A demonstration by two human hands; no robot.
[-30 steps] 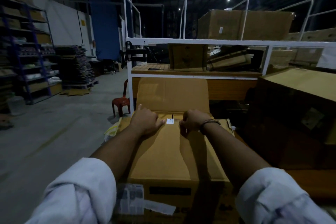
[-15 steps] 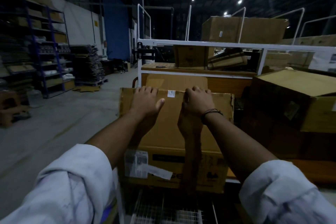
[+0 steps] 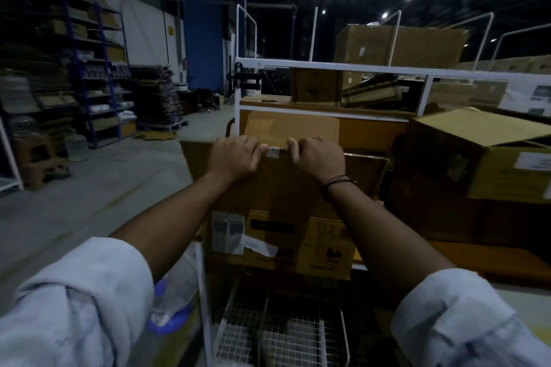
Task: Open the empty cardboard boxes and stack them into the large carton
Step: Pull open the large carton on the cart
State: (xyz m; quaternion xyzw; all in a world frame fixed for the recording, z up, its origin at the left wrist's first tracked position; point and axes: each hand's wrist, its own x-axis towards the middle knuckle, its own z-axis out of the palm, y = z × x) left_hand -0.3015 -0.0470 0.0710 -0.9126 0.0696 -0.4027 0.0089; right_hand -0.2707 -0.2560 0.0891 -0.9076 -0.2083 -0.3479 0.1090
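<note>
The left hand (image 3: 234, 158) and right hand (image 3: 319, 158) grip the cardboard box (image 3: 277, 197) at its top edge. Their fingers (image 3: 250, 143) curl over it, beside a white label (image 3: 272, 152).

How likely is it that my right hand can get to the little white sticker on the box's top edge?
Probably yes. The right hand grips the top edge of the box just beside the white sticker, with nothing between them; it would need to loosen its grip first.
</note>
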